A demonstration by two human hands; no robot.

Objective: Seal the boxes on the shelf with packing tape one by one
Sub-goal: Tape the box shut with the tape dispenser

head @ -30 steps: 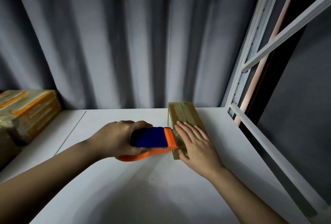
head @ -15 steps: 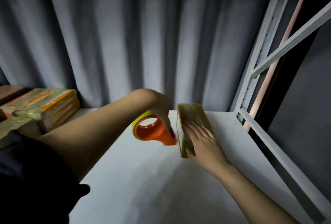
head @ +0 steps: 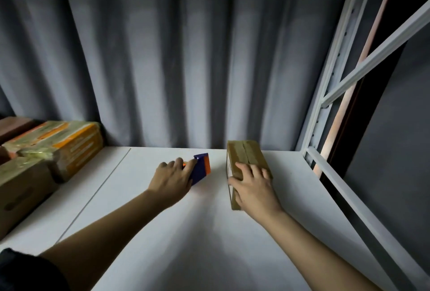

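A small brown cardboard box (head: 246,154) with tape along its top lies on the white shelf (head: 197,232), right of centre. My right hand (head: 253,186) grips its near end, fingers over the top and thumb on the left side. The blue and orange tape dispenser (head: 201,167) sits on the shelf to the left of the box, apart from it. My left hand (head: 171,180) lies over the dispenser's near end with fingers curled round it.
Several taped boxes (head: 58,144) are stacked at the left end of the shelf. A grey curtain (head: 186,58) hangs behind. The white metal shelf frame (head: 325,95) and its rail run along the right side.
My left hand swung the dispenser away from the box's side, lifted it, then brought it down onto the shelf left of the box. My right hand shifted from lying flat to gripping the box.
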